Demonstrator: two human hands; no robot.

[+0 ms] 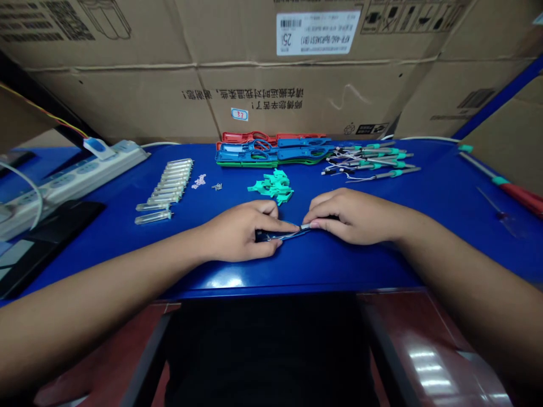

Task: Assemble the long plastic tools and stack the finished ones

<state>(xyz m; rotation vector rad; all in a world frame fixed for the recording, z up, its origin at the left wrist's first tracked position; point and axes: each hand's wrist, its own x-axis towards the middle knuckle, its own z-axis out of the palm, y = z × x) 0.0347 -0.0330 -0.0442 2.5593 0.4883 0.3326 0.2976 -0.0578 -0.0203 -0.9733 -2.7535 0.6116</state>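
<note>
A long white plastic power strip (72,181) lies at nine o'clock on the glossy blue table (322,271), beside a row of transparent plastic tubes (165,186). Flat red, blue and green plastic scissor-shaped frames (271,150) sit at twelve o'clock, before a brown cardboard carton (271,96).

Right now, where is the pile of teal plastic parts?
In the head view, the teal plastic parts lie mid-table, just beyond the left hand and right hand.

"25" on the carton's white label (318,33)
</note>
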